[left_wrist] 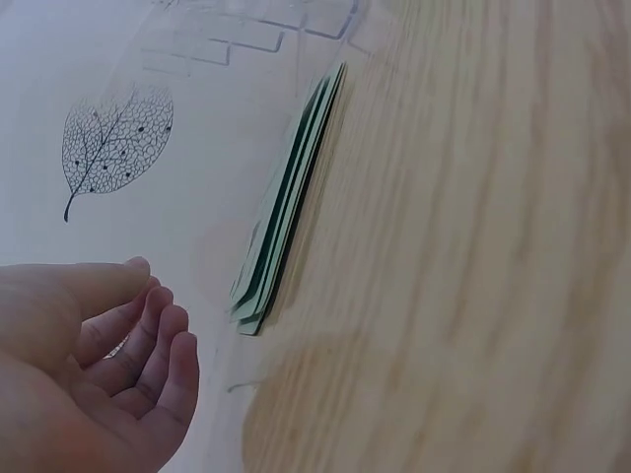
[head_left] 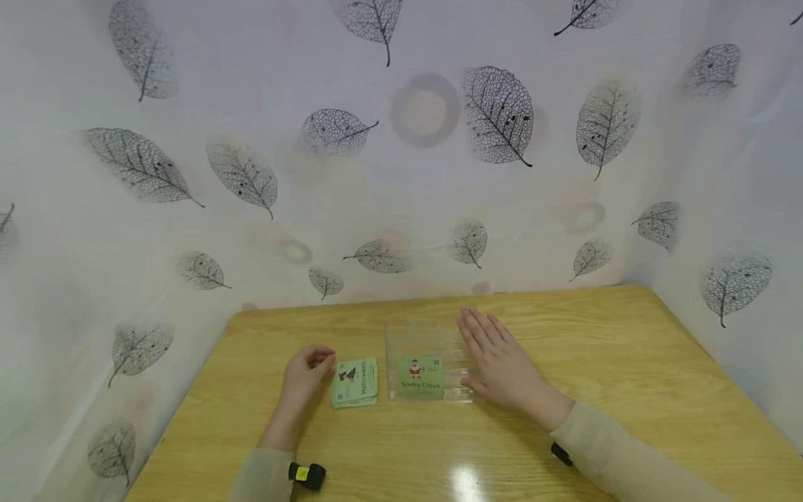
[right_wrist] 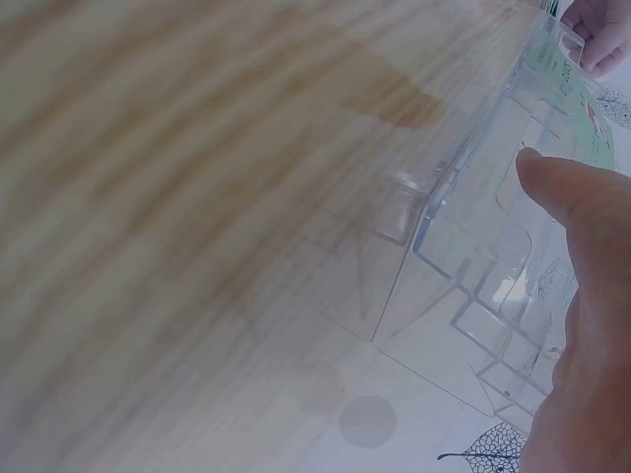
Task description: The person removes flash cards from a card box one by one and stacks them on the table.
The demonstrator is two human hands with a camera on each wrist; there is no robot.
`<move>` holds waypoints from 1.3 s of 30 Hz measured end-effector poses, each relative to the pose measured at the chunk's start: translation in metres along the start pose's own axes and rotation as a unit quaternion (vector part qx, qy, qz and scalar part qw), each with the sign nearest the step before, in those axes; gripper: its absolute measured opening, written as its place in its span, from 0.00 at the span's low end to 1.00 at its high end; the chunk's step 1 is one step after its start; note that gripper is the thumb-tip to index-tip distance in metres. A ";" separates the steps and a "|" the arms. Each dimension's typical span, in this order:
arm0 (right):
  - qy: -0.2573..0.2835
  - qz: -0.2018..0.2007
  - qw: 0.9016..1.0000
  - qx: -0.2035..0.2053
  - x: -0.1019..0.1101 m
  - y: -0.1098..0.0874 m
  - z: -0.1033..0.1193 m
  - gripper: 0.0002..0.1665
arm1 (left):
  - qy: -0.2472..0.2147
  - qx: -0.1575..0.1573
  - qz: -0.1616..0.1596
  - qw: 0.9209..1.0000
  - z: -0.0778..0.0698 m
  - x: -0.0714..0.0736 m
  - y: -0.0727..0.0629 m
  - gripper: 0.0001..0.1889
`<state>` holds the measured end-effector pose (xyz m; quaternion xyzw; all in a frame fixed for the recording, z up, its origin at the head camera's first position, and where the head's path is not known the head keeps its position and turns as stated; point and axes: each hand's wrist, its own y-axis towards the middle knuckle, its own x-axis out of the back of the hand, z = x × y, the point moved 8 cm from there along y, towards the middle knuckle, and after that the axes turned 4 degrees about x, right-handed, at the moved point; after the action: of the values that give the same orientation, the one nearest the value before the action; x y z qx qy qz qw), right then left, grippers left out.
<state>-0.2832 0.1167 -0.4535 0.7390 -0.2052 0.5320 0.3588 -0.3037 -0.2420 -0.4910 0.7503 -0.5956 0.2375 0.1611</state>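
My left hand [head_left: 305,373] is just left of a stack of green cards [head_left: 355,382], its fingers loosely bent and nothing between them. The top card reads "Halloween" and lies turned sideways. In the left wrist view, the stack [left_wrist: 286,212] is seen edge-on, apart from the fingertips. A clear plastic box [head_left: 392,341] with divided compartments stands in the middle of the table. One green card [head_left: 420,376] reading "Santa Claus" lies in its front left part. My right hand [head_left: 502,362] lies along the box's right side, fingers straight, thumb [right_wrist: 552,177] over the clear plastic.
The wooden table [head_left: 627,390] reaches back to a pale curtain [head_left: 426,188] printed with dark leaves, which also hangs at both sides. A black band [head_left: 307,475] with a small device sits on the left wrist, another [head_left: 561,454] on the right.
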 end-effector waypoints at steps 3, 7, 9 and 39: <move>-0.001 -0.007 1.000 0.001 0.002 0.000 0.000 0.68 | -0.007 -0.003 -0.001 1.000 -0.005 -0.001 -0.002 0.08; -0.003 -0.007 1.000 0.003 0.001 0.000 -0.001 0.68 | -0.019 -0.005 -0.002 1.000 -0.011 -0.001 -0.004 0.08; -0.005 -0.005 1.000 0.003 -0.001 0.000 -0.001 0.68 | -0.022 -0.007 -0.003 1.000 -0.012 -0.002 -0.005 0.08; -0.009 0.003 1.000 0.002 -0.007 0.000 -0.002 0.69 | -0.031 -0.042 -0.001 0.999 -0.029 -0.015 -0.022 0.06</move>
<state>-0.2869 0.1176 -0.4593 0.7443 -0.2093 0.5265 0.3535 -0.2899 -0.2096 -0.4737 0.7506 -0.6088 0.1884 0.1745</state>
